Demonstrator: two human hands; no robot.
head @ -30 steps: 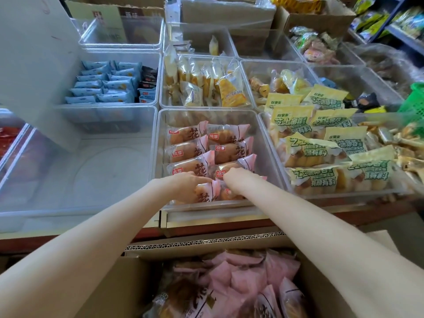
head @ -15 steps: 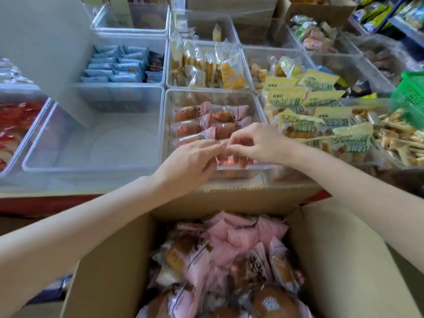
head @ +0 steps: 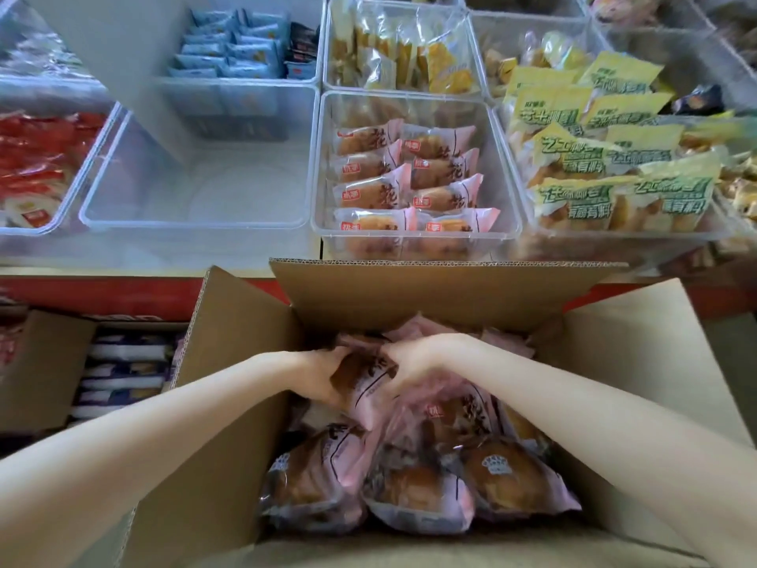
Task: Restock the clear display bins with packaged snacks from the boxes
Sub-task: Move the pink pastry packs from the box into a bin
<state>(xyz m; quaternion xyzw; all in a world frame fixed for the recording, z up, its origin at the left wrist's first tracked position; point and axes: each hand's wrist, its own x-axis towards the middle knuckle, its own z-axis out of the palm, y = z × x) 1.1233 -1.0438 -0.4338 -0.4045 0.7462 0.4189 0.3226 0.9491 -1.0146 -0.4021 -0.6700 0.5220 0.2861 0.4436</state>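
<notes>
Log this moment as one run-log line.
phase: pickup | both hands: left hand and right hand grip pink-wrapped pastry packet | location: open cardboard box | target: clear plastic bin, partly filled

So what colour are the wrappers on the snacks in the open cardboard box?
Pink with clear windows, seen in the head view on the snack packets in the cardboard box.

Both bare forearms reach forward from the lower corners and converge toward the middle. The left hand [head: 323,373] lies palm inward with its fingers curled round the left side of a pink plastic-wrapped bun packet [head: 362,389]. The right hand [head: 413,362] meets it from the other side, wrist bent downward, fingers curled over the same packet's upper right edge. The two hands sit just beside each other, fingertips nearly touching. Both wrists are bare.
</notes>
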